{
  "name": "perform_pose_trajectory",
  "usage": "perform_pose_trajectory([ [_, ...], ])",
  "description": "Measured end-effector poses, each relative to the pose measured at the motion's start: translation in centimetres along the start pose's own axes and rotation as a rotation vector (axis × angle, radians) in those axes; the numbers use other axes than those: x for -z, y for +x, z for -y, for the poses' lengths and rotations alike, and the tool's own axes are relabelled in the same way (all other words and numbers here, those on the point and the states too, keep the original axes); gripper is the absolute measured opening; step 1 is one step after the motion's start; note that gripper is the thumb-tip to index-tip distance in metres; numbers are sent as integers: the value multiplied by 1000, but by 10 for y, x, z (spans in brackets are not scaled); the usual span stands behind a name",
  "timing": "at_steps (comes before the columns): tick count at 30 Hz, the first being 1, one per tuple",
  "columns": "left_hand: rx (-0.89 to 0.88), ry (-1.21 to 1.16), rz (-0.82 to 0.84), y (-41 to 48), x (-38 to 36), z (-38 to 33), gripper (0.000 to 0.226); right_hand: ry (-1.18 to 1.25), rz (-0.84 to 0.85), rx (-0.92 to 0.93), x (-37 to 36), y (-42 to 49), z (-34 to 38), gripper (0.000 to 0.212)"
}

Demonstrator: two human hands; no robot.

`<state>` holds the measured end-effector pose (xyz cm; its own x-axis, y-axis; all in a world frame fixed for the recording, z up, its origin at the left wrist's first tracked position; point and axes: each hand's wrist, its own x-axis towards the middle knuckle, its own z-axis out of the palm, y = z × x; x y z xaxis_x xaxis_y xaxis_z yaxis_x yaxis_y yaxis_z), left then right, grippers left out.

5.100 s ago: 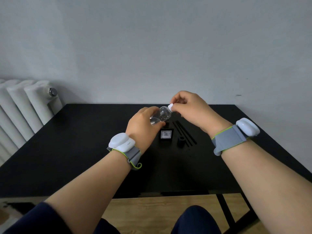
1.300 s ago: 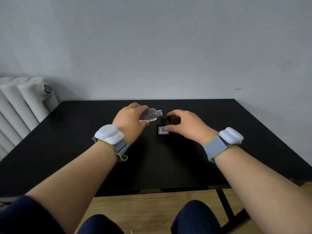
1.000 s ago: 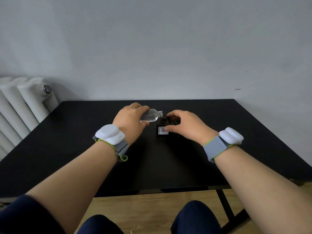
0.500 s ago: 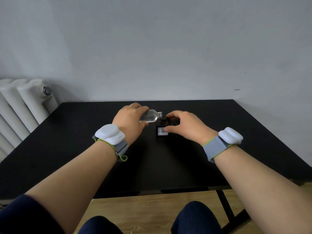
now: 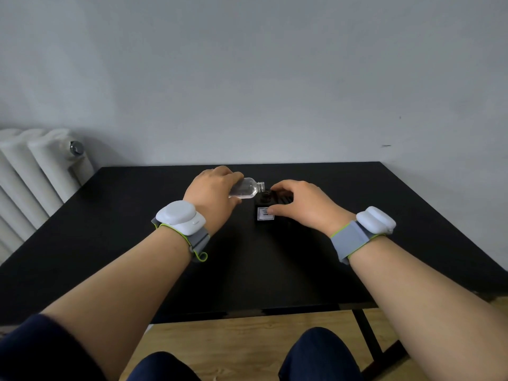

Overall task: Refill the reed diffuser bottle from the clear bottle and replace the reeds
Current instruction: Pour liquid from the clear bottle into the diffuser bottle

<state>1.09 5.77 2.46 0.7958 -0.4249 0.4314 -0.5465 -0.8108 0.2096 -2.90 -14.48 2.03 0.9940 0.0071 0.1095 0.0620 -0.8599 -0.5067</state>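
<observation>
Left hand wraps the clear bottle round its body and holds it tipped nearly flat, open mouth just above the neck of the diffuser bottle. Clear bottle: small, see-through, plastic by the look. Probably light and a little squashy, so the mid-body hold suits it.

Diffuser bottle — dark, squat, square, white label in front — stands mid-surface. Likely glass, heavier, slick if wetted. Right hand pinches it low at the sides, thumb by the label.
</observation>
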Motion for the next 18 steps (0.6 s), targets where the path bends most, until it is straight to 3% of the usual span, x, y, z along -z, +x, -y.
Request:
perform_pose_trajectory([
  [18,-56,61,-12,1,3,-2,39,2,8,-3,0,0,0,53],
])
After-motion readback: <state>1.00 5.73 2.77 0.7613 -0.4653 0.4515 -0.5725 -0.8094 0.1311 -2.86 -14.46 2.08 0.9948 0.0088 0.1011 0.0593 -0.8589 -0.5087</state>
